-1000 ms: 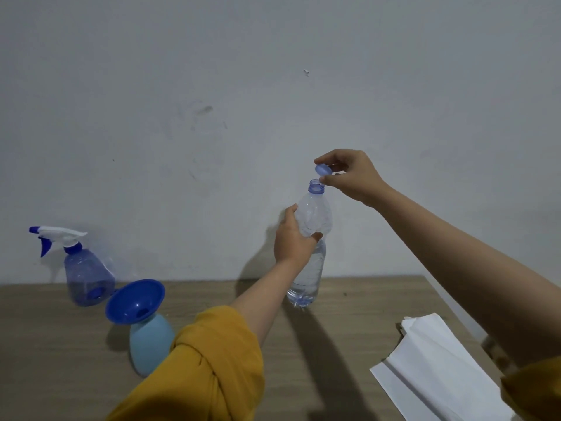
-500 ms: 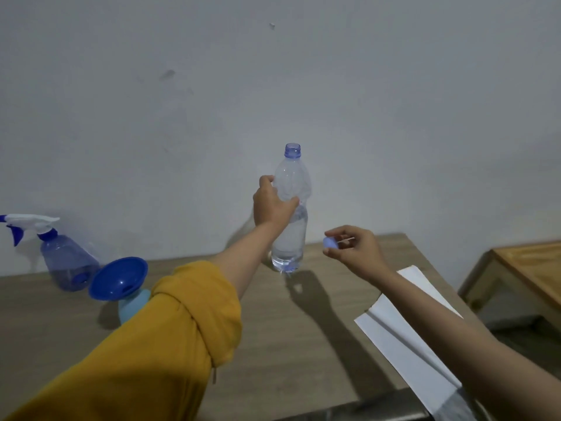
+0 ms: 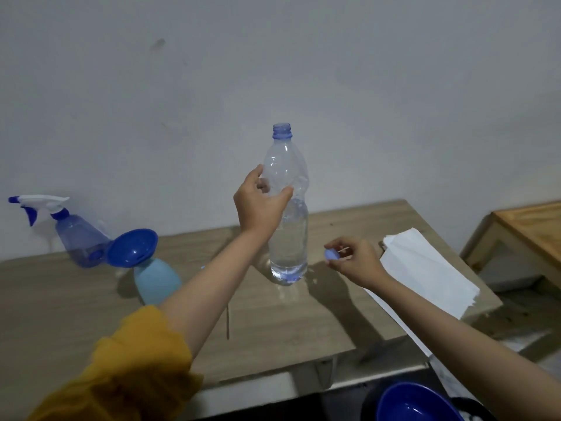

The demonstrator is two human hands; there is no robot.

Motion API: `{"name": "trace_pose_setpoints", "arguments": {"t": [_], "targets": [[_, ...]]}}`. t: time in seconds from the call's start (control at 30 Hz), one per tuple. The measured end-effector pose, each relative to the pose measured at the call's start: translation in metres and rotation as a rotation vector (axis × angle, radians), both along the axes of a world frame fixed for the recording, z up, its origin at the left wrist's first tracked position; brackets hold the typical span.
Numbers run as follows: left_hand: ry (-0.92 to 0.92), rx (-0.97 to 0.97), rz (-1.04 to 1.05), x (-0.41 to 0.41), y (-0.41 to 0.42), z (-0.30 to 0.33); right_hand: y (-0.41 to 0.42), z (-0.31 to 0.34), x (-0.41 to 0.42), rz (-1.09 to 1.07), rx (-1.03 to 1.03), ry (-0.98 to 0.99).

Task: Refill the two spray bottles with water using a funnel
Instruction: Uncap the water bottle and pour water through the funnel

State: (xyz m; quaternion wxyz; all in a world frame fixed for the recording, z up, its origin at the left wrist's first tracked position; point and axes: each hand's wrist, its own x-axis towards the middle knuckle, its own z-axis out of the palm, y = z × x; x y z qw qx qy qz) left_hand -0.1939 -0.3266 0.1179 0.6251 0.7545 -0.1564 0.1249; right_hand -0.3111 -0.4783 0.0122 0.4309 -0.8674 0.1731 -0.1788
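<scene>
Gripping the bottle (image 3: 288,208) mid-frame on the tabletop (image 3: 288,323), left hand (image 3: 261,205) dents its thin, soft upper wall; better held lower, where water stiffens it. Right hand (image 3: 355,262) pinches the cap (image 3: 330,254).

Left hand (image 3: 258,205) gripping, right hand (image 3: 352,260) pinching

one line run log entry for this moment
left hand grips water bottle | right hand pinches cap | funnel on light blue bottle

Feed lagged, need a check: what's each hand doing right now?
Left hand: grips the water bottle.
Right hand: pinches the bottle cap.
</scene>
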Motion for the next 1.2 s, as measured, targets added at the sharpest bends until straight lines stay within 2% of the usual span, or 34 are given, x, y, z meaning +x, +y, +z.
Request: {"name": "trace_pose_setpoints", "arguments": {"t": [0.13,0.3,0.6,0.67,0.8,0.87,0.93,1.03,1.2], "targets": [[0.009,-0.048,-0.025,-0.022,0.017,-0.010,0.005,-0.016,-0.007,0.040,-0.086,0.097],[-0.081,-0.024,-0.035,-0.038,0.034,-0.016,0.016,-0.046,-0.014,0.058,-0.174,0.295],[-0.140,-0.011,-0.031,-0.050,0.048,-0.027,0.020,-0.066,-0.016,0.026,-0.147,0.356],[-0.121,-0.029,-0.038,-0.051,0.051,-0.030,0.025,-0.058,-0.016,0.008,-0.115,0.249],[-0.106,-0.030,-0.062,-0.052,0.059,-0.033,0.052,-0.021,-0.009,0.004,-0.051,-0.278],[-0.116,-0.003,-0.085,-0.054,0.067,-0.032,0.066,0.003,-0.001,0.049,0.030,-0.436],[-0.111,0.021,-0.121,-0.054,0.078,-0.031,0.075,0.026,0.008,0.118,0.076,-0.507],[-0.072,0.051,-0.108,-0.054,0.099,-0.033,0.080,0.045,0.022,0.194,0.035,-0.554],[-0.167,0.069,0.085,-0.051,0.146,-0.048,0.087,0.059,0.043,0.290,-0.002,-0.613]]}}
